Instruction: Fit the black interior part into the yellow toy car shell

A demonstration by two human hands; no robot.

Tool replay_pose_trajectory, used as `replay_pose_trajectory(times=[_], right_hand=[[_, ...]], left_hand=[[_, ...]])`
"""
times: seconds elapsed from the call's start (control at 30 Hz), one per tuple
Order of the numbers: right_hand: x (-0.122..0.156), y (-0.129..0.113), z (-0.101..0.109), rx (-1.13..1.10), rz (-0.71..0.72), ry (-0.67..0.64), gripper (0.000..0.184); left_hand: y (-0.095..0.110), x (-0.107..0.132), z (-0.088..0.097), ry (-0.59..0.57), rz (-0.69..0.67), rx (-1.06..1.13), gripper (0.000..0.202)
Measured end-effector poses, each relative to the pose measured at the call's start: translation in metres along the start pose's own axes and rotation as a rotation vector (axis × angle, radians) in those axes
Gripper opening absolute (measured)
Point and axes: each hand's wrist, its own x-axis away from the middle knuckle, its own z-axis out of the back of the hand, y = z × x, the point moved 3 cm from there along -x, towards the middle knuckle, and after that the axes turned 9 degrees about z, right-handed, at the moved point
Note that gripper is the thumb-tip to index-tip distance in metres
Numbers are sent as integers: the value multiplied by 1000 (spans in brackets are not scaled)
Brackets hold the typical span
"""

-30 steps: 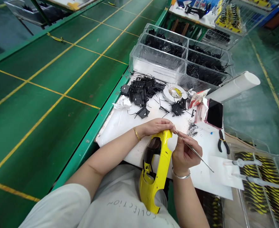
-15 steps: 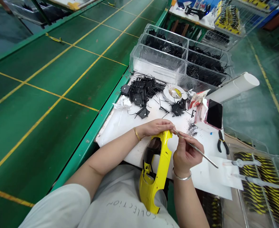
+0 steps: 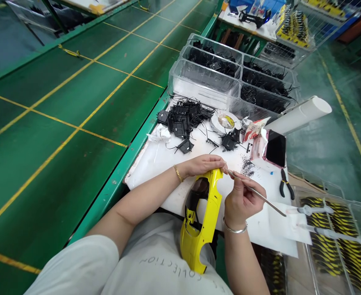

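We are watching a glossy yellow plastic car body shell (image 3: pixel 207 217) tilting over the person's lap, its upper end reaching across the near edge of a white work board (image 3: pixel 155 182). A left hand (image 3: pixel 203 164) is clamping that upper end, its fingers curling over the rim. A right hand (image 3: pixel 241 203) is pinching a slender steel pointed pick (image 3: pixel 272 205), bringing the tip to the shell's edge beside the left fingertips, though we cannot tell whether it is touching. The hands are working close together but apart. For such fine work, we are judging this short, braced hold the steadiest choice, with the tip kept shallow to spare the gloss.

Beyond the hands, black specks (image 3: pixel 247 167) are scattering across the board, and black wired plastic parts (image 3: pixel 183 123) are heaping near a roll of white tape (image 3: pixel 225 121). Black-handled pliers (image 3: pixel 286 185) are lying to the right. The only readable writing is "COLLECTION", appearing upside down on a white T-shirt (image 3: pixel 171 266); we are finding no brand or label.
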Motion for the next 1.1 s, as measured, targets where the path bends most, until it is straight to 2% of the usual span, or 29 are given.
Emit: replay_pose_trajectory(times=[0.13, 0.27, 0.37, 0.53, 0.67, 1.1], right_hand=[[3, -19, 16, -83, -131, 76, 18], [24, -41, 32, -197, -332, 15, 17], [41, -48, 38, -178, -320, -19, 18], [50, -44, 39, -160, -217, -40, 22], [51, -45, 40, -161, -147, -61, 26], [53, -49, 37, -125, -119, -149, 29]], left_hand=[[3, 4, -2, -25, -78, -137, 31], [12, 13, -8, 69, -240, -424, 16], [19, 22, -17, 98, -229, -665, 21], [21, 44, -31, 27, -147, -974, 35], [15, 60, -30, 28, -134, -960, 59], [11, 61, -29, 16, -139, -926, 62]])
